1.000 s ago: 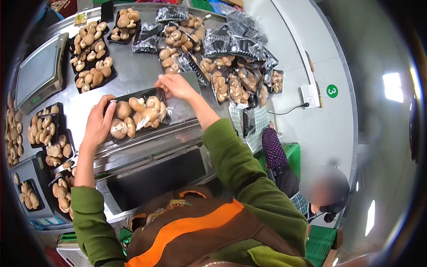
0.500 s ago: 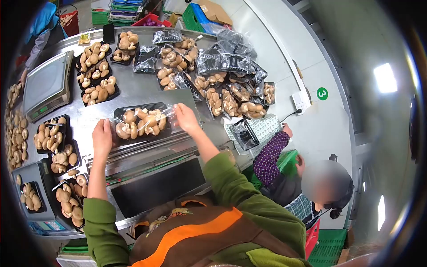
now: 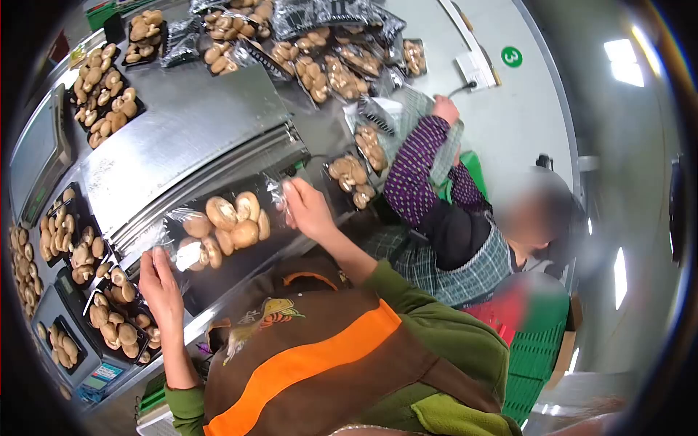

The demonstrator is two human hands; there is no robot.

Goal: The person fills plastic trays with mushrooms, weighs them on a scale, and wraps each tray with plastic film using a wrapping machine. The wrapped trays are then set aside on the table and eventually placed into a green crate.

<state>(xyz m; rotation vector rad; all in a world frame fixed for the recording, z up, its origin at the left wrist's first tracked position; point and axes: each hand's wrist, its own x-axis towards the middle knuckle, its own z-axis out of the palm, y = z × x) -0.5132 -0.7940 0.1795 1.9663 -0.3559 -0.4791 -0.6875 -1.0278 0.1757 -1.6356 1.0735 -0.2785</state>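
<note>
Our left hand (image 3: 161,291) at eight o'clock and right hand (image 3: 309,211) at two pinch clear plastic film (image 3: 154,236), fingers nearly closed. It wraps a black plastic tray (image 3: 247,260) of rounded brown mushrooms (image 3: 221,213).

Both forearms are seen stretched forward from the green sleeves, bare from below the elbow. On the left, the left hand (image 3: 161,285) is held palm inward, its fingers pointed away and kept close together. Over on the right, the right hand (image 3: 307,209) is raised a little farther off, its fingers bent and turned leftward, the wrist angled inward. Both are closed in light pinches.
</note>
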